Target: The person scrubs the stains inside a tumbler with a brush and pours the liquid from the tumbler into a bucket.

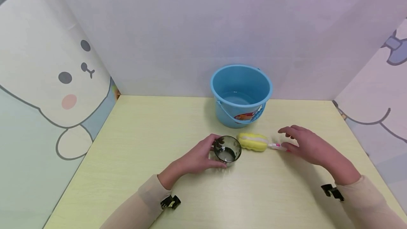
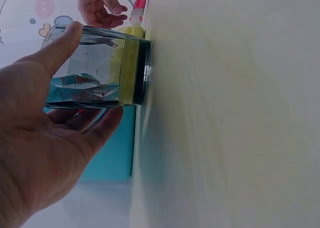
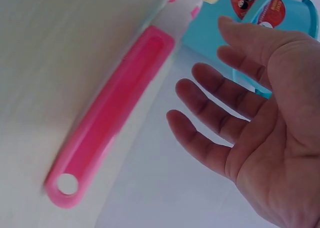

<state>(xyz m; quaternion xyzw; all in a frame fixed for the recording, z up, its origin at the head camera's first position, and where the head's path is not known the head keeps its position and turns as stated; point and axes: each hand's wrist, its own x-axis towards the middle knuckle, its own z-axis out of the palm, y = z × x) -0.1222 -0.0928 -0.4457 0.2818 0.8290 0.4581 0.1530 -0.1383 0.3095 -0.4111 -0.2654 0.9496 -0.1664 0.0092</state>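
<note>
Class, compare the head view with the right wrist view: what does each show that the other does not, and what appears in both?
Only the head view shows the cup, the left hand holding it, and both sleeves.

Only the right wrist view shows the hole at the end of the brush and the palm side of the right hand.

Both show the bucket, part of the brush, and the right hand, which is not gripping it.
</note>
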